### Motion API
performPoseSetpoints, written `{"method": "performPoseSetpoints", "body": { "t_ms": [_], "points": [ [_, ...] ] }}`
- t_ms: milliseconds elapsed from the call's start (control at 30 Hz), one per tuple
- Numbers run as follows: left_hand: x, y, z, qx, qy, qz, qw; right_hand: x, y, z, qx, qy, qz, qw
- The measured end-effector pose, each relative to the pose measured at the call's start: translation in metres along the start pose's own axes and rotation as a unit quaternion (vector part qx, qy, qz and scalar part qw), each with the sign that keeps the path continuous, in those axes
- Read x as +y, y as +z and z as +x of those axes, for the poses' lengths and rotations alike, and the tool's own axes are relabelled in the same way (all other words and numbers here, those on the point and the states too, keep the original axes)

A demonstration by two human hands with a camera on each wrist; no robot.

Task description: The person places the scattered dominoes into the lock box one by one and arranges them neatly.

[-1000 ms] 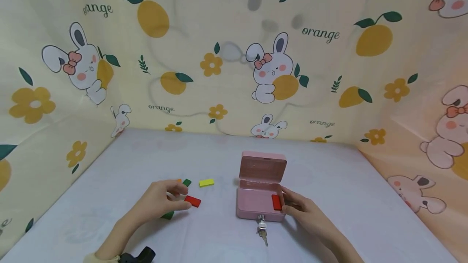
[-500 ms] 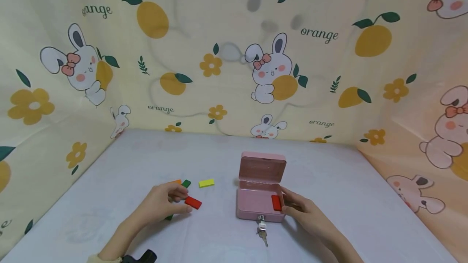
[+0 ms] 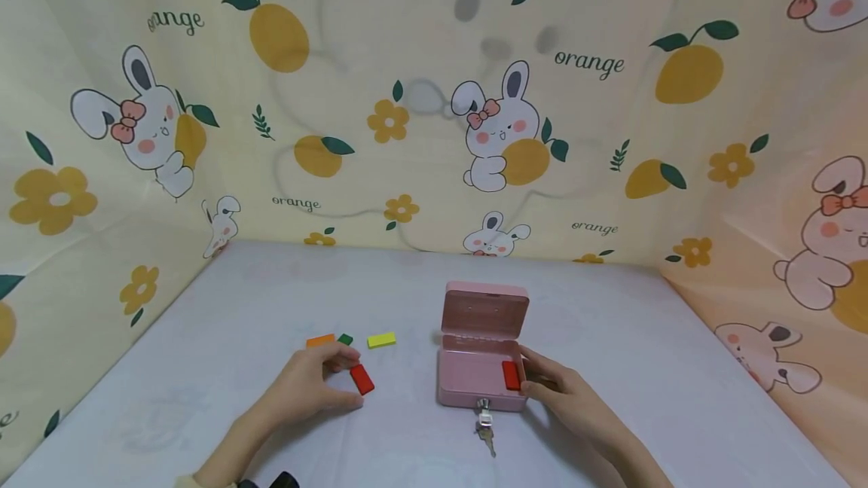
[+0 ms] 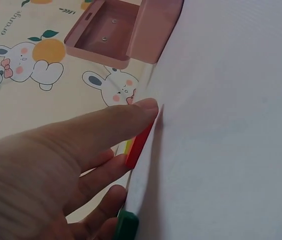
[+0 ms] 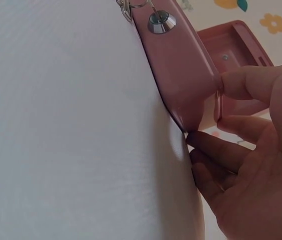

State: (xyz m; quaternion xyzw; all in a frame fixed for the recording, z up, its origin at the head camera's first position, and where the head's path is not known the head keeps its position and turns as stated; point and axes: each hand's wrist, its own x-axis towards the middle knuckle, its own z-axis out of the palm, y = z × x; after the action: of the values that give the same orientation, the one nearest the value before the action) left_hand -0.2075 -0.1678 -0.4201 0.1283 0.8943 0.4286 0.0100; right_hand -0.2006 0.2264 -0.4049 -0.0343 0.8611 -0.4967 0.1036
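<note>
A small red block (image 3: 362,379) lies on the white tabletop, its two ends between the thumb and fingers of my left hand (image 3: 305,388). In the left wrist view the thumb tip meets one end of this red block (image 4: 141,145) and a fingertip the other. A pink metal cash box (image 3: 468,400) stands with its lid up and keys (image 3: 485,431) hanging from its front lock. Inside, against the right wall, lies a second red block (image 3: 511,376). My right hand (image 3: 570,395) grips the box's right side, thumb at the near corner.
Beyond my left hand lie an orange block (image 3: 321,340), a green block (image 3: 345,340) and a yellow block (image 3: 382,340). Another green block (image 4: 127,225) sits by the left hand's lower fingers, hidden in the head view. A printed curtain (image 3: 407,164) closes the back and sides.
My left hand has moved slightly right and closed in on the red block, which has turned to a steeper slant. The orange block has come into fuller view. My right hand and the box stay put.
</note>
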Motion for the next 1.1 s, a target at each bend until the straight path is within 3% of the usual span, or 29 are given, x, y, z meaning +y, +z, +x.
{"method": "performPoseSetpoints", "body": {
  "t_ms": [533, 700, 1100],
  "points": [
    [-0.0040, 0.0038, -0.0042, 0.030, 0.002, 0.002, 0.9995, 0.0005, 0.0009, 0.0019, -0.006, -0.018, -0.001, 0.9998],
    [-0.0035, 0.0043, -0.0038, 0.034, -0.008, 0.000, 0.9994, 0.0001, 0.0030, 0.0024, -0.003, -0.025, 0.004, 0.9997],
    [0.0019, 0.0089, -0.0018, 0.038, -0.001, 0.002, 0.9993, 0.0024, -0.0001, -0.0013, 0.011, -0.015, -0.007, 0.9998]
  ]
}}
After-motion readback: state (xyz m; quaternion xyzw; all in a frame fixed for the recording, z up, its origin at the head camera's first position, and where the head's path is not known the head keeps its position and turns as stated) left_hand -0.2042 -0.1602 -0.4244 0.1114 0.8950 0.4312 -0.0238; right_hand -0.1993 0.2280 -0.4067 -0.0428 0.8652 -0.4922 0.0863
